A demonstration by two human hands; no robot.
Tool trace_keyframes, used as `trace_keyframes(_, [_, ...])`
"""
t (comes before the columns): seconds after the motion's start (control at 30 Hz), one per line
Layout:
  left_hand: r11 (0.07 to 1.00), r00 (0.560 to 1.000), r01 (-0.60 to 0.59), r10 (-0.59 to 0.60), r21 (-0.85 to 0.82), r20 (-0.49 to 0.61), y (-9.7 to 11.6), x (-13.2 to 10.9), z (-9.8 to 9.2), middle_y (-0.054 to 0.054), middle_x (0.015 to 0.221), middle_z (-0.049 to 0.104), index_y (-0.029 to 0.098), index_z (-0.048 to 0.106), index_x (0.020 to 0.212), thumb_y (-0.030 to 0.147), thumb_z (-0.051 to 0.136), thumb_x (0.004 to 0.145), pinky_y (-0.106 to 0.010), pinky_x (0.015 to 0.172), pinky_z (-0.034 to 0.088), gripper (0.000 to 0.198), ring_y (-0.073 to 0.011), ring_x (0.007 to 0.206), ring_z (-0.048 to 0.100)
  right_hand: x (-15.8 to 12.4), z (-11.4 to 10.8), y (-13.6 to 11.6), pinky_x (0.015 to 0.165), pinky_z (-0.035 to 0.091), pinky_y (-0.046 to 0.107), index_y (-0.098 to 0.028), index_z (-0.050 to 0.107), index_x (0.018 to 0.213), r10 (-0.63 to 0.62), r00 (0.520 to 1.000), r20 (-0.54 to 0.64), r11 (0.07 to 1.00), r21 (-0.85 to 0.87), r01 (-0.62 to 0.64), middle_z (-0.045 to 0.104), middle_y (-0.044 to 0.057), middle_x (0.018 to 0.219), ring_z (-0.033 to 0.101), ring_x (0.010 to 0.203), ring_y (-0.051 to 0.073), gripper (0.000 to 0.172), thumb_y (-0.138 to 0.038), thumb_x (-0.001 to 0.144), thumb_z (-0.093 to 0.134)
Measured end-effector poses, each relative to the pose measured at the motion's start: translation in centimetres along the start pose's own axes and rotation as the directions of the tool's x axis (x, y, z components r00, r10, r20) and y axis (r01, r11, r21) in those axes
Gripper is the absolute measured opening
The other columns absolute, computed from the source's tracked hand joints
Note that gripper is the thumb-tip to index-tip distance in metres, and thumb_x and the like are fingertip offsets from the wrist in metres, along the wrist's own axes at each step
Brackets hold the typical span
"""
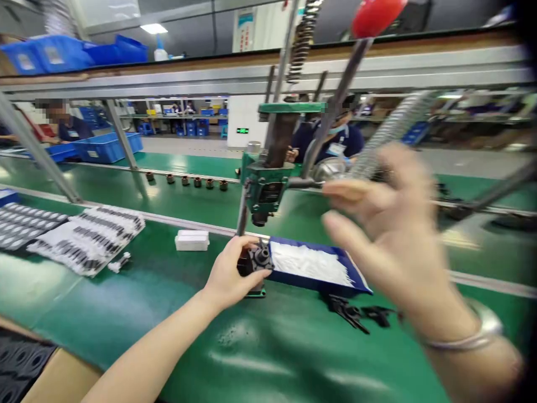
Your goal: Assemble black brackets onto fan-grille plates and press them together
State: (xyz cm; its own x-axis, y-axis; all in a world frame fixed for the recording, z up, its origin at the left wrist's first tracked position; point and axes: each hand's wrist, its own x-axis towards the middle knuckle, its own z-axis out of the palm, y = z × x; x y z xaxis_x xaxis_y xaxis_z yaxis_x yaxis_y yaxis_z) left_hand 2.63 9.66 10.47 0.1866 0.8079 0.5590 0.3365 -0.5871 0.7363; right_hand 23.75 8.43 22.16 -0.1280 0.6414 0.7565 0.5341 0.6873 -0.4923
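My left hand is closed around a small black part that sits on the base of a green hand press, under its ram. My right hand is raised in the air to the right of the press, blurred by motion, with its fingers spread and nothing in them. It is below the press lever with the red knob. A blue tray of small white pieces lies just right of the black part.
Loose black parts lie in front of the blue tray. A white block and sheets of small black and white pieces are at the left. Other people work behind the far belt, beside blue bins.
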Motion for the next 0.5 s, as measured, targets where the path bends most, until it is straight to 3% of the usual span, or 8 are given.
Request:
trace_keyframes(0.07, [0.992,0.995,-0.092,0.094,0.085,-0.014,0.7,-1.8,1.4,-0.008,0.115,0.062,0.022,0.049,0.127,0.026,0.074,0.081,-0.036,0.093,0.054,0.053,-0.0216,0.105,0.064,-4.0,1.5,0.4,0.093,0.056,0.045,-0.024,0.022,0.151,0.12,0.979,0.168,0.99,-0.097,-0.104,0.057,0.014,0.125,0.063,0.106,0.024,0.076,-0.037,0.089,0.064])
trace_keyframes(0.13, [0.967,0.978,-0.199,0.207,0.158,-0.033,1.1,-3.0,3.2,-0.009,0.112,0.063,0.021,0.046,0.13,0.026,0.071,0.084,-0.035,0.089,0.056,0.053,-0.0221,0.102,0.065,-8.1,3.0,0.5,0.09,0.057,0.045,-0.02,0.025,0.149,0.197,0.947,0.252,0.969,-0.198,-0.149,0.055,0.015,0.126,0.062,0.108,0.027,0.08,-0.035,0.084,0.069])
trace_keyframes(0.27, [0.915,0.938,-0.316,0.34,0.252,-0.061,1.5,-3.9,7.9,-0.009,0.103,0.065,0.019,0.046,0.131,0.024,0.064,0.089,-0.034,0.082,0.058,0.045,-0.0222,0.094,0.066,-13.6,3.9,0.7,0.078,0.059,0.039,-0.016,0.041,0.128,0.332,0.935,0.124,0.901,-0.334,-0.275,0.056,0.013,0.111,0.064,0.095,0.025,0.048,-0.022,0.085,0.063])
trace_keyframes(0.4, [0.915,0.94,-0.34,0.329,0.216,0.089,1.7,-5.1,12.3,-0.014,0.116,0.063,0.017,0.041,0.137,0.025,0.054,0.094,-0.037,0.088,0.058,0.045,-0.0249,0.109,0.064,-15.9,-0.2,3.2,0.073,0.056,0.034,-0.019,0.048,0.113,0.406,0.914,-0.012,0.786,-0.506,-0.355,0.056,0.007,0.1,0.063,0.086,0.021,0.027,-0.025,0.089,0.058])
trace_keyframes(0.43, [0.916,0.935,-0.346,0.319,0.202,0.156,1.7,-5.7,13.0,-0.015,0.12,0.062,0.017,0.04,0.138,0.026,0.053,0.095,-0.037,0.09,0.057,0.046,-0.0255,0.113,0.063,-16.5,-1.9,4.4,0.076,0.055,0.034,-0.019,0.048,0.113,0.444,0.894,-0.06,0.72,-0.569,-0.396,0.057,0.007,0.102,0.063,0.089,0.021,0.026,-0.028,0.091,0.058])
trace_keyframes(0.5, [0.91,0.903,-0.377,0.318,0.175,0.289,1.3,-7.1,13.8,-0.015,0.124,0.06,0.018,0.04,0.138,0.027,0.052,0.096,-0.036,0.092,0.057,0.045,-0.0254,0.117,0.062,-18.1,-6.1,7.3,0.081,0.054,0.032,-0.019,0.048,0.115,0.552,0.808,-0.206,0.513,-0.68,-0.524,0.058,0.008,0.108,0.063,0.095,0.021,0.029,-0.035,0.092,0.057])
